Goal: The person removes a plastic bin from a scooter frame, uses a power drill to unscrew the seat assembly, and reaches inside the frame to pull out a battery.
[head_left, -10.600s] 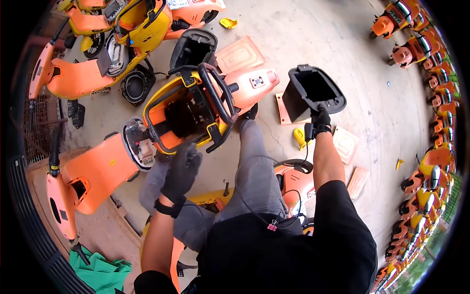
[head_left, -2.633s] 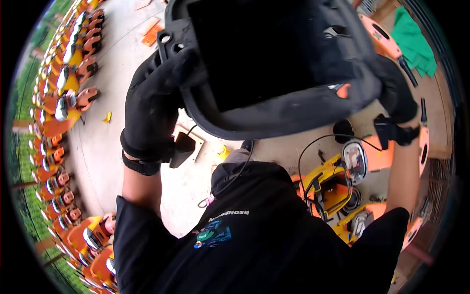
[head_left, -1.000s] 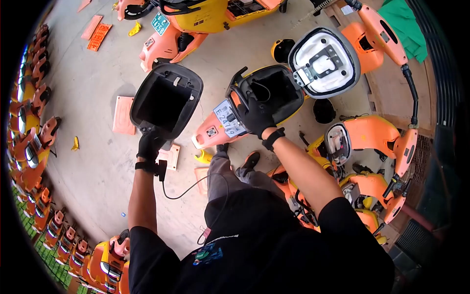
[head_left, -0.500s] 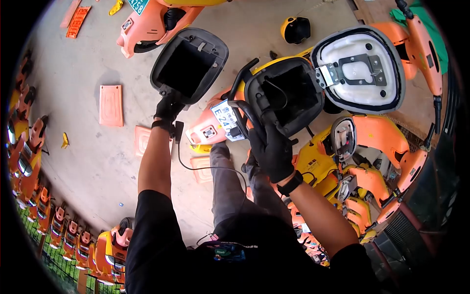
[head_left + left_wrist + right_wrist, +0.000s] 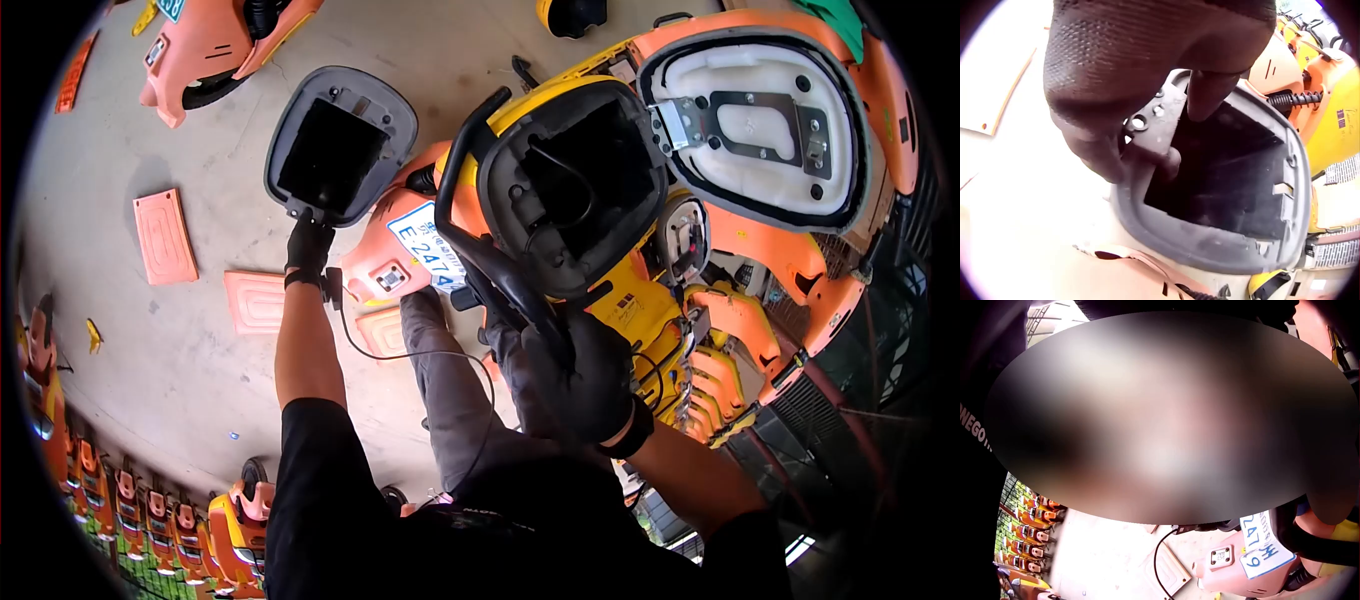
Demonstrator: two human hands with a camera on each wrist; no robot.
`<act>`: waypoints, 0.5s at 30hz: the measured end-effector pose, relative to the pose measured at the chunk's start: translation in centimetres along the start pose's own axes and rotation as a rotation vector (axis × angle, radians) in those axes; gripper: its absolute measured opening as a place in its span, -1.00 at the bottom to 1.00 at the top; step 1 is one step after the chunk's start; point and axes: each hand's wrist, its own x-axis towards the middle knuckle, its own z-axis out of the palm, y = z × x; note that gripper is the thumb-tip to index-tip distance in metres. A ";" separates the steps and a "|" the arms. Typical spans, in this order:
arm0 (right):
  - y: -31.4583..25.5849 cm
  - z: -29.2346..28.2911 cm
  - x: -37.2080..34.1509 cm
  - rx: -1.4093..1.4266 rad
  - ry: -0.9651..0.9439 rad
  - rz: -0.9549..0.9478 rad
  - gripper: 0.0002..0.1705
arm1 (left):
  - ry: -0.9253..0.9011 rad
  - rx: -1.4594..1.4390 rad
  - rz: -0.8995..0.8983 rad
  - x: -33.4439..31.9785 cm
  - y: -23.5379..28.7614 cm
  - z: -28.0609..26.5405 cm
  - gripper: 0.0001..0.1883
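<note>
My gloved left hand [image 5: 310,245] grips the near rim of a black storage bucket [image 5: 392,150], held mouth up above the floor. Its fingers curl over the holed tab [image 5: 1159,125] in the left wrist view. My gloved right hand [image 5: 588,375] grips the black grab rail [image 5: 462,190] at the rear of a yellow and orange scooter [image 5: 385,240] with a number plate [image 5: 425,240]. A second black bucket [image 5: 500,190] sits in that scooter, a cable inside it. The raised seat [image 5: 850,130] shows its white underside. A blur covers much of the right wrist view.
Loose orange panels [image 5: 165,235] and a small yellow part [image 5: 94,336] lie on the concrete floor. Another scooter [image 5: 200,50] stands at the upper left. More scooters [image 5: 725,310] crowd the right. A cable [image 5: 400,355] hangs between my arms.
Both hands held a bucket near the camera 2.6 s ago; now my left hand alone holds it. My right hand has moved from the scooter's bucket down to the rail. The view has shifted.
</note>
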 end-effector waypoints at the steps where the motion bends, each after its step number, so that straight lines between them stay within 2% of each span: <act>1: -0.1 0.0 0.2 0.037 0.020 -0.023 -0.81 | 0.009 -0.545 -0.240 0.6 0.1 -0.3 -0.66; 2: -0.2 0.1 0.3 0.069 0.027 -0.029 -0.82 | -0.001 -0.535 -0.251 2.0 -1.5 -2.1 -0.66; 4: 1.0 0.9 -0.4 0.086 0.029 -0.040 -0.82 | -0.272 -0.036 -0.118 5.2 -5.6 -6.3 -0.69; 7: 1.2 1.0 -0.4 0.062 0.027 -0.069 -0.78 | 0.311 -0.067 -0.355 -2.9 5.2 3.8 -0.68; 8: 1.3 1.2 -0.4 0.117 0.041 -0.058 -0.77 | 0.196 0.142 -0.228 -3.9 5.7 4.0 -0.66; 11: 1.1 0.6 -0.5 0.149 -0.014 0.035 -0.80 | 0.165 0.086 -0.220 -5.6 7.4 6.6 -0.67; 12: 0.7 0.4 -0.3 0.107 0.049 -0.039 -0.79 | 0.087 0.058 -0.165 -6.8 8.1 7.3 -0.65; 13: 0.5 0.2 0.0 0.060 0.118 -0.112 -0.77 | 0.066 0.069 -0.119 -9.8 11.1 10.1 -0.62; 15: 1.9 1.4 -0.5 0.079 0.159 -0.141 -0.71 | 0.045 0.033 -0.018 -14.0 14.3 13.3 -0.54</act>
